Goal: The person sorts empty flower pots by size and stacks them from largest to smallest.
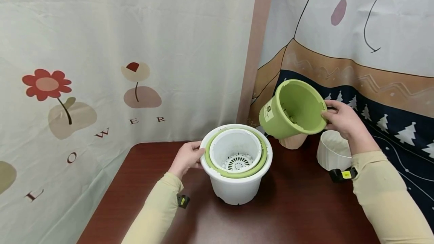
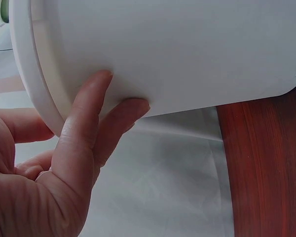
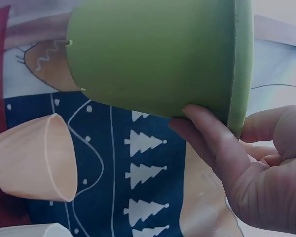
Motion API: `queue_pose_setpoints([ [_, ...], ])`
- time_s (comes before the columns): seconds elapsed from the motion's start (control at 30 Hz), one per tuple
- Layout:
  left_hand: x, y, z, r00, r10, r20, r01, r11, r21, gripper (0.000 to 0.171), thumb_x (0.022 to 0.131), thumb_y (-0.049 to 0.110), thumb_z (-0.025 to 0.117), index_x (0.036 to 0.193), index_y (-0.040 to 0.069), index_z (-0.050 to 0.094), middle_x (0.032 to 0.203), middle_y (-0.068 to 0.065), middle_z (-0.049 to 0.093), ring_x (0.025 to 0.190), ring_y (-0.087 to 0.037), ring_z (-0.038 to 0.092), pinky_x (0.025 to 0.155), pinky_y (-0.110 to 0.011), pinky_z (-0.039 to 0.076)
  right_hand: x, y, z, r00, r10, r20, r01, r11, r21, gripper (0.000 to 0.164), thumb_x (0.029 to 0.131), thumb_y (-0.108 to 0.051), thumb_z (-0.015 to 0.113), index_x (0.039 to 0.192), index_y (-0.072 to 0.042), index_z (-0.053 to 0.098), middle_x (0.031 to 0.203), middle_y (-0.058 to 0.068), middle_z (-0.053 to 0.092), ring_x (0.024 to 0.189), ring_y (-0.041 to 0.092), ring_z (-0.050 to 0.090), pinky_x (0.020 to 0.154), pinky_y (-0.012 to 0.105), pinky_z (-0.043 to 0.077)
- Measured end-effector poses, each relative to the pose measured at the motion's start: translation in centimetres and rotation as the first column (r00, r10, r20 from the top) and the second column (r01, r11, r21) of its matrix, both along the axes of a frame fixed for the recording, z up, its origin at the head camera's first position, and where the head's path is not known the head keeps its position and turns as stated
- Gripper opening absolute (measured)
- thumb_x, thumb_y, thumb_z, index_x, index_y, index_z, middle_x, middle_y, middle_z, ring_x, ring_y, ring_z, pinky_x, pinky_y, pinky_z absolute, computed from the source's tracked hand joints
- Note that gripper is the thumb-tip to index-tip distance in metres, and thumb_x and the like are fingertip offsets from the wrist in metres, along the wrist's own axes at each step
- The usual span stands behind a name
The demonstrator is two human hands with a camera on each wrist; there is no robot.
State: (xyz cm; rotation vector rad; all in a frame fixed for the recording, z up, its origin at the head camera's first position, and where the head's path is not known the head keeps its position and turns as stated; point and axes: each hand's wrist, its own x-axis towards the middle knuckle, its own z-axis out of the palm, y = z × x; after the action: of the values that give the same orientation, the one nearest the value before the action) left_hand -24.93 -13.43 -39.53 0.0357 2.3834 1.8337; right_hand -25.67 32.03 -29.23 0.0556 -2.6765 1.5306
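Note:
A large white flowerpot [image 1: 234, 191] stands upright on the table, with a green flowerpot [image 1: 208, 147] nested in it. Inside that one sits a smaller white flowerpot [image 1: 237, 140] with a slotted bottom. My left hand [image 1: 186, 157] pinches the large white pot's rim at its left side, fingertips against the outer wall in the left wrist view. Up in the air to the right, my right hand [image 1: 344, 119] grips the rim of another green flowerpot [image 1: 300, 104]. That pot is tilted, its mouth towards me, with a label [image 1: 268, 112] on its side.
Behind and below the raised pot is a peach-coloured pot [image 3: 37, 158], partly hidden in the head view. A cream ribbed pot [image 1: 333, 150] stands at the right, near my right wrist. Printed curtains [image 1: 190, 67] hang close behind the dark red-brown table [image 1: 298, 206].

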Motion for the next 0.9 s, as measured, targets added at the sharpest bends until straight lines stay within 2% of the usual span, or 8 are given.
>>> queue_pose_setpoints([
  [0.1, 0.0, 0.0, 0.0, 1.000, 0.000, -0.001, 0.000, 1.000, -0.003, 0.037, 0.099, 0.006, 0.057, 0.135, -0.002, 0.058, 0.104, -0.019, 0.068, 0.074, -0.024, 0.069, 0.061, -0.040, 0.062, 0.0, -0.3, 0.4, 1.000, 0.013, -0.015, -0.013, 1.000, 0.006, 0.056, 0.105, -0.008, 0.038, 0.152, 0.013, 0.015, 0.133, 0.041, 0.044, 0.075, 0.000, 0.062, 0.067, 0.024, 0.059],
  [0.3, -0.1, 0.0, -0.1, 1.000, 0.003, 0.001, -0.003, 1.000, 0.009, 0.037, 0.099, 0.005, 0.058, 0.135, -0.003, 0.058, 0.104, -0.020, 0.068, 0.073, -0.024, 0.069, 0.061, -0.041, 0.062, -0.1, -1.2, 1.2, 0.999, 0.038, -0.032, -0.038, 0.999, 0.008, 0.056, 0.104, -0.007, 0.043, 0.151, 0.012, 0.019, 0.122, 0.029, 0.058, 0.072, 0.004, 0.063, 0.062, 0.025, 0.059],
  [0.6, -0.1, 0.0, 0.0, 1.000, 0.002, 0.000, -0.002, 1.000, 0.017, 0.038, 0.099, 0.005, 0.057, 0.136, -0.003, 0.057, 0.104, -0.020, 0.069, 0.073, -0.025, 0.070, 0.061, -0.041, 0.062, 0.0, -2.7, 2.3, 0.995, 0.090, -0.049, -0.091, 0.996, -0.018, 0.057, 0.104, -0.006, 0.045, 0.153, 0.009, 0.020, 0.115, 0.020, 0.061, 0.076, 0.005, 0.065, 0.066, 0.025, 0.060],
  [0.77, -0.2, 0.0, -0.1, 1.000, 0.003, 0.000, -0.003, 1.000, 0.015, 0.038, 0.098, 0.005, 0.057, 0.136, -0.003, 0.057, 0.104, -0.020, 0.069, 0.072, -0.025, 0.069, 0.060, -0.041, 0.062, 0.0, -3.6, 2.6, 0.990, 0.130, -0.056, -0.133, 0.990, -0.048, 0.057, 0.104, -0.005, 0.046, 0.153, 0.008, 0.020, 0.120, 0.024, 0.060, 0.078, 0.005, 0.066, 0.069, 0.026, 0.060],
  [0.9, -0.1, 0.0, 0.0, 1.000, 0.004, 0.000, -0.004, 1.000, 0.013, 0.038, 0.098, 0.005, 0.058, 0.135, -0.003, 0.057, 0.103, -0.020, 0.069, 0.072, -0.025, 0.069, 0.060, -0.041, 0.062, -0.1, -4.3, 2.8, 0.985, 0.161, -0.061, -0.166, 0.981, -0.100, 0.056, 0.104, -0.003, 0.046, 0.152, 0.009, 0.022, 0.112, 0.014, 0.065, 0.078, 0.008, 0.068, 0.069, 0.027, 0.060],
])
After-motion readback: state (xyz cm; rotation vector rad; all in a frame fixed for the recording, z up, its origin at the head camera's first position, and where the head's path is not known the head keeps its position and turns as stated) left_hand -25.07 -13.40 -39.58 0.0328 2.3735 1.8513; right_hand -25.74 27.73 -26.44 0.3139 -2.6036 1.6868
